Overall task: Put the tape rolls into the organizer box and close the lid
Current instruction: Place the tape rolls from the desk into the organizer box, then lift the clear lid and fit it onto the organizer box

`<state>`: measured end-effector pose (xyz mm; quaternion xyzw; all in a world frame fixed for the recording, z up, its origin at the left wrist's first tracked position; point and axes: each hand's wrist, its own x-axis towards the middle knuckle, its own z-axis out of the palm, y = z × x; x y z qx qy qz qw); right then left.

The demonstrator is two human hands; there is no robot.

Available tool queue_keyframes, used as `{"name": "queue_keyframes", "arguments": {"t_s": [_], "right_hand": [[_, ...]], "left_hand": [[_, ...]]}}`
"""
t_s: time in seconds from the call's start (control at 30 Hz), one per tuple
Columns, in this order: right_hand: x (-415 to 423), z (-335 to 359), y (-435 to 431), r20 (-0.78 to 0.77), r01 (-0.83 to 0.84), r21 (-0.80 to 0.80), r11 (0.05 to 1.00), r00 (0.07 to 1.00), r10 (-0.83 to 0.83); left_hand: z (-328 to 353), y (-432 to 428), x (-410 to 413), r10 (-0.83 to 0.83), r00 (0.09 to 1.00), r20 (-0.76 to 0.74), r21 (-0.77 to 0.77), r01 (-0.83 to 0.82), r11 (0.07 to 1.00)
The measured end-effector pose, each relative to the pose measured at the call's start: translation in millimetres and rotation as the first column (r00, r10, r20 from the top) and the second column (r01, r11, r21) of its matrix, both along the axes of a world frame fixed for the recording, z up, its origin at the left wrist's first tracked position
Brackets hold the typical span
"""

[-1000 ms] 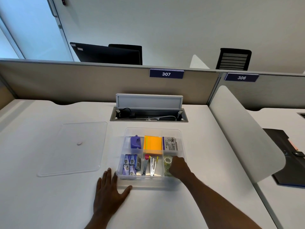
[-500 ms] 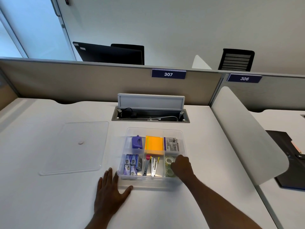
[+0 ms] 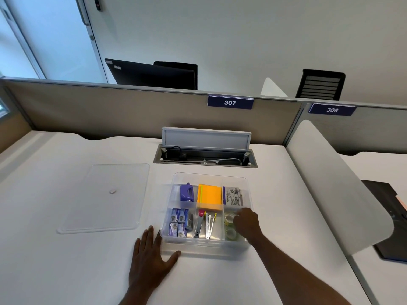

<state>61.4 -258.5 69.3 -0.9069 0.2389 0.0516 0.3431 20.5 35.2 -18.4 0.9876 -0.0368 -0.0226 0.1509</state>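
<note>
A clear organizer box (image 3: 210, 178) sits open on the white desk, split into compartments. Two clear tape rolls lie in its near right compartment, one (image 3: 229, 217) farther and one (image 3: 231, 234) nearer. My right hand (image 3: 246, 222) reaches into that compartment with fingers curled against the farther roll; whether it grips the roll is hidden. My left hand (image 3: 152, 257) lies flat on the desk, fingers spread, touching the box's near left corner. The clear lid (image 3: 105, 198) lies flat on the desk to the left of the box.
The box also holds a purple punch (image 3: 187, 192), orange sticky notes (image 3: 209, 195), staple boxes (image 3: 178, 222) and a labelled packet (image 3: 233, 196). An open cable tray (image 3: 206, 156) lies behind it. A white curved divider (image 3: 330, 183) stands to the right, with a dark folder (image 3: 387, 216) beyond.
My right hand has shifted slightly farther into the compartment, from over the nearer roll toward the farther one. The left hand and the lid have not moved.
</note>
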Motion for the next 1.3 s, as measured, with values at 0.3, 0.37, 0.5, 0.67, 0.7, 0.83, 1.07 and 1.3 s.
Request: {"name": "queue_keyframes", "arguments": {"t_s": [0.3,0.37,0.5,0.67,0.7,0.83,1.07,1.3], "right_hand": [[11.8,24.8,34.1,0.338,0.064,-0.068,0.996,0.94,-0.037],[20.4,31.3,51.9,0.421,0.043,-0.095,0.995,0.907,0.001],[35.5,41.7,99.2,0.493,-0.03,-0.066,0.997,0.868,0.059],[51.6,47.5,165.6,0.519,-0.17,-0.009,0.985,0.842,0.15],[54.6,46.9,178.8,0.507,-0.189,0.004,0.982,0.847,0.161],[66.8,29.2,221.4,0.223,-0.258,0.036,0.966,0.944,0.244],[68.1,-6.2,272.7,-0.107,-0.112,0.311,0.944,0.983,0.152],[82.3,-11.3,290.9,-0.169,0.063,0.528,0.847,0.985,0.032]], "left_hand": [[1.7,4.8,0.5,-0.024,0.999,-0.034,-0.072,0.022,0.997],[5.3,8.6,0.6,-0.014,0.998,-0.058,-0.156,0.005,0.988],[20.1,25.3,4.9,0.159,0.987,-0.033,-0.384,-0.159,0.909],[45.4,60.1,32.6,0.372,0.924,0.094,-0.486,-0.283,0.827],[49.3,70.3,40.8,0.406,0.908,0.098,-0.496,-0.309,0.811],[58.3,112.5,72.1,0.491,0.868,0.074,-0.482,-0.4,0.78],[47.8,180.3,107.0,0.582,0.808,-0.092,-0.204,-0.587,0.783],[42.0,194.2,116.1,0.63,0.75,-0.2,-0.199,-0.661,0.724]]}}
